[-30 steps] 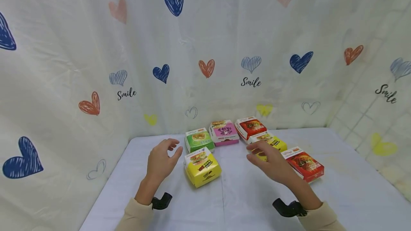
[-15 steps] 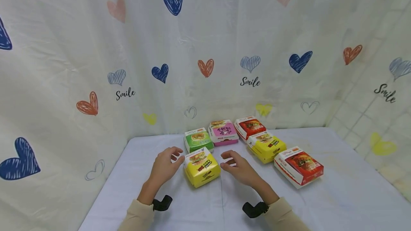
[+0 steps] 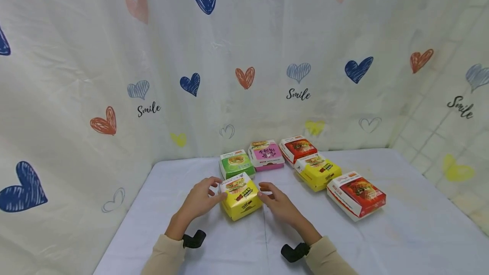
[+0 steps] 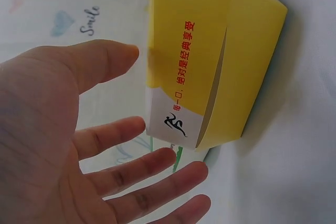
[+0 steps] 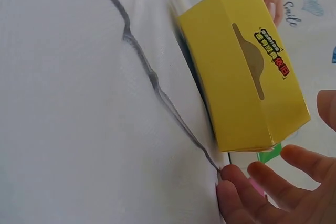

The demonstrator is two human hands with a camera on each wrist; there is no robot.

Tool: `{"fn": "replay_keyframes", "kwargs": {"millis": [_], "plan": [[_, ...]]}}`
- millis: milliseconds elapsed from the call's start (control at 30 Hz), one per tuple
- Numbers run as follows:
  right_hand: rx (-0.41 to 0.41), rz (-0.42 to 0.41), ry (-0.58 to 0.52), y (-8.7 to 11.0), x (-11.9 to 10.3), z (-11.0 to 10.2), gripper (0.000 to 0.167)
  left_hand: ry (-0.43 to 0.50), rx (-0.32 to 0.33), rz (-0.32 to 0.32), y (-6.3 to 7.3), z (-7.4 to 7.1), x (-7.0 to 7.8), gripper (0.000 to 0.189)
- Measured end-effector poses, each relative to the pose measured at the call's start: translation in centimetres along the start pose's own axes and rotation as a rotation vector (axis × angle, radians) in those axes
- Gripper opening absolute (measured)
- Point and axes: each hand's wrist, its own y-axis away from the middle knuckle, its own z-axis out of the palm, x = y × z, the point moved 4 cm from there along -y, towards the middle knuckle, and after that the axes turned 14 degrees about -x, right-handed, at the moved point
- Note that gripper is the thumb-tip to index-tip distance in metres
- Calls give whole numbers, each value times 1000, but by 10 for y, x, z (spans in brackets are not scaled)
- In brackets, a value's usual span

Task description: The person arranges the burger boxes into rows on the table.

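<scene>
A yellow burger box (image 3: 240, 197) sits on the white tablecloth between my two hands. My left hand (image 3: 200, 198) is at its left side, thumb tip right at the upper edge. In the left wrist view the fingers (image 4: 142, 198) are spread and fairly straight beside the box. My right hand (image 3: 280, 203) is at the right side, its thumb near the top edge. The right wrist view shows the loosely bent fingers (image 5: 278, 187) just past the box's end. A green burger box (image 3: 237, 164) stands right behind the yellow one.
A pink burger box (image 3: 266, 156) is at the back middle. To its right are a red box (image 3: 298, 148), a second yellow box (image 3: 318, 173) and another red box (image 3: 357, 194). A heart-printed curtain (image 3: 214, 46) hangs behind the table.
My right hand has moved left from beside the right-hand boxes to the front yellow box. The left hand has moved slightly right and down to its side. The box has stayed put.
</scene>
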Motion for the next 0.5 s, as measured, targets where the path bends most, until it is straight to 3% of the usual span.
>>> {"fn": "replay_keyframes", "kwargs": {"millis": [500], "plan": [[-32, -23, 75, 1, -2, -3, 48, 5, -119, 19, 2, 4, 1, 68]]}}
